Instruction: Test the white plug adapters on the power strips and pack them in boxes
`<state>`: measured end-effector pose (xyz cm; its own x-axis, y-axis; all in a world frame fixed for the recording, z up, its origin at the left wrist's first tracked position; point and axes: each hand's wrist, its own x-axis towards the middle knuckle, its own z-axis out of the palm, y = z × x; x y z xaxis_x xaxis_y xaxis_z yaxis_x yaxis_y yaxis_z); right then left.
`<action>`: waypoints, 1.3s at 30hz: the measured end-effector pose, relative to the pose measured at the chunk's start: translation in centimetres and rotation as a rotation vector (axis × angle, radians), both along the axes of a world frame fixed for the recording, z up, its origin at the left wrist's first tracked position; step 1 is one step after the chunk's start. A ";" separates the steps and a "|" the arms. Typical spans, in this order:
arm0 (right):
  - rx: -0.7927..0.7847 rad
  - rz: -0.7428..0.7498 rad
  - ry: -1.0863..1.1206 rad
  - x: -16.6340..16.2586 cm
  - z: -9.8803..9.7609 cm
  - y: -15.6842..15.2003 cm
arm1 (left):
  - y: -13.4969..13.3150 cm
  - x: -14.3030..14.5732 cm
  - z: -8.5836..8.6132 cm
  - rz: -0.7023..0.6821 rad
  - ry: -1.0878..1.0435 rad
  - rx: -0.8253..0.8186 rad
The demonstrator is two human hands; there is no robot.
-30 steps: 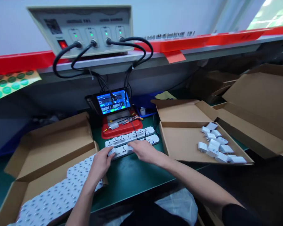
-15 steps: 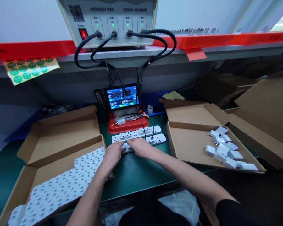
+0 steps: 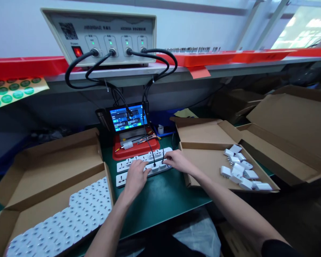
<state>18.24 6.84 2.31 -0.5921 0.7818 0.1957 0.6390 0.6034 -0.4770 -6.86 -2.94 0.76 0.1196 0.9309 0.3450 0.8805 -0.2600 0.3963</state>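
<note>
Partly hidden front power strip (image 3: pixel 121 180), left hand (image 3: pixel 135 177), right hand (image 3: pixel 178 160) over it, grips unclear

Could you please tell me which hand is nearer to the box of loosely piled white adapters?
Right: the right hand is just beside the box; the left hand is farther away, over the front power strip.
</note>
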 end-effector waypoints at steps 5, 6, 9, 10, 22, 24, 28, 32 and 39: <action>-0.089 0.040 0.136 -1.1 -2.4 0.8 | 2.9 4.1 -0.4 -0.002 -0.064 -0.128; -0.090 0.033 0.170 -1.2 -2.5 0.7 | 3.0 4.2 -0.3 0.001 -0.101 -0.131; -0.084 0.022 0.261 -1.1 -1.7 0.4 | 2.5 3.2 0.3 -0.014 -0.266 -0.079; -0.091 0.031 0.273 -1.3 -1.4 0.2 | 2.0 2.4 0.6 -0.020 -0.322 -0.061; -0.151 0.252 0.166 -10.9 -1.4 -2.8 | -2.6 -9.1 -1.2 0.149 -0.487 -0.201; -0.135 0.247 0.128 -11.7 -1.7 -2.7 | -2.7 -9.2 -1.5 0.152 -0.483 -0.216; -0.108 0.232 0.071 -12.2 -2.0 -2.5 | -2.6 -9.1 -1.4 0.170 -0.456 -0.230; -0.082 0.221 0.036 -12.2 -1.8 -2.7 | -2.6 -9.1 -1.0 0.173 -0.417 -0.211; -0.002 0.220 -0.012 -12.4 -2.2 -3.6 | -2.9 -8.4 -0.8 0.166 -0.293 -0.170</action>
